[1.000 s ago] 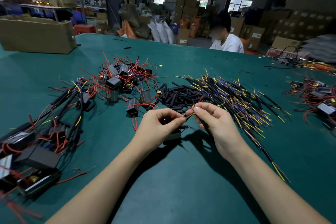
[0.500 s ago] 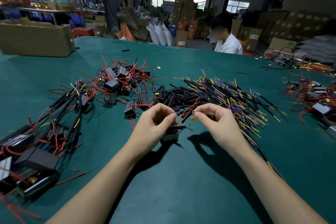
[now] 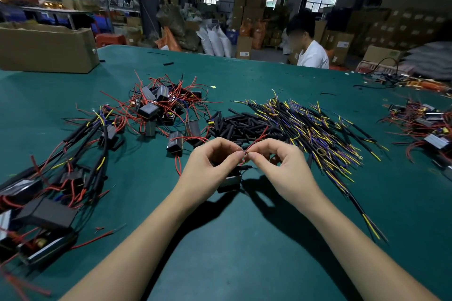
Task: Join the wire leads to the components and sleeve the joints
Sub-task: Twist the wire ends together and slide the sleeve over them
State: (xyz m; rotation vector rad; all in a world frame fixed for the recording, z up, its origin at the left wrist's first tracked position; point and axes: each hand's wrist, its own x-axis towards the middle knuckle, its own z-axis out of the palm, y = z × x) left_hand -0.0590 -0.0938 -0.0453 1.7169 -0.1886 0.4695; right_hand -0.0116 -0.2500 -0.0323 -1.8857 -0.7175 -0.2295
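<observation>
Red lead (image 3: 254,142) is pinched between the left hand (image 3: 208,166) and right hand (image 3: 283,166), fingertips meeting above a black component (image 3: 230,179) on the green table (image 3: 244,252). Just beyond lie black sleeves (image 3: 244,124) (a loose heap); right of them, yellow-tipped wires (image 3: 318,127).

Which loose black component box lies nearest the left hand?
The box just left of the left hand; the others sit farther back in the red-wire tangle.
</observation>
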